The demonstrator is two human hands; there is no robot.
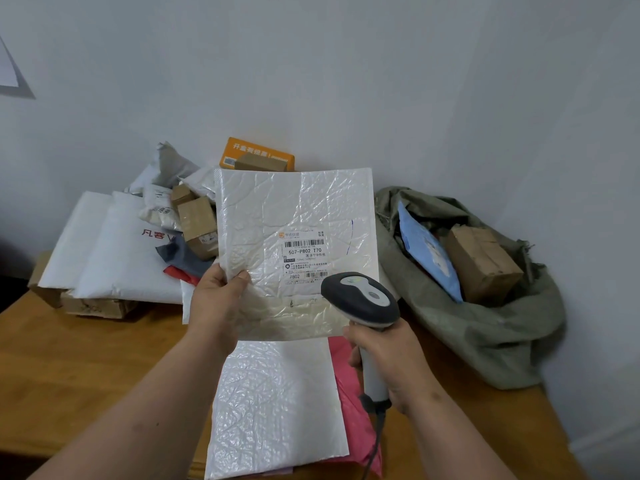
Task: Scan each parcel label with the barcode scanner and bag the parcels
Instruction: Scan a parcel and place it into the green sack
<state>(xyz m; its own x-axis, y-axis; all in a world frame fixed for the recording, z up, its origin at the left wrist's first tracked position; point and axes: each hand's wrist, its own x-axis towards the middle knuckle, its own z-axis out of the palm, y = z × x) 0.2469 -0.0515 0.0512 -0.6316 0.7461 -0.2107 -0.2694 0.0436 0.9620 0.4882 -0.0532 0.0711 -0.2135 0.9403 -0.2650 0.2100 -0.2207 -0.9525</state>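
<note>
Left hand (216, 299) pinching white bubble mailer (294, 237) by its lower-left edge, label (304, 258) facing up; right hand (388, 355) wrapped round scanner (360, 303) grip, head just below label. Sack (485, 327) to rt.

The bubble mailer (294, 237) is glossy, crinkled white plastic with a matt paper label (304, 256). A second bubble mailer (277, 407) below it has the same shiny, wrinkled skin. The barcode scanner (362, 301) has a matt dark-grey head and a smooth pale plastic handle. The worktop (86, 358) is smooth, orange-toned wood. The sack (485, 334) is coarse, dull green woven cloth with frayed edges, holding a taped brown cardboard box (483, 263).
</note>
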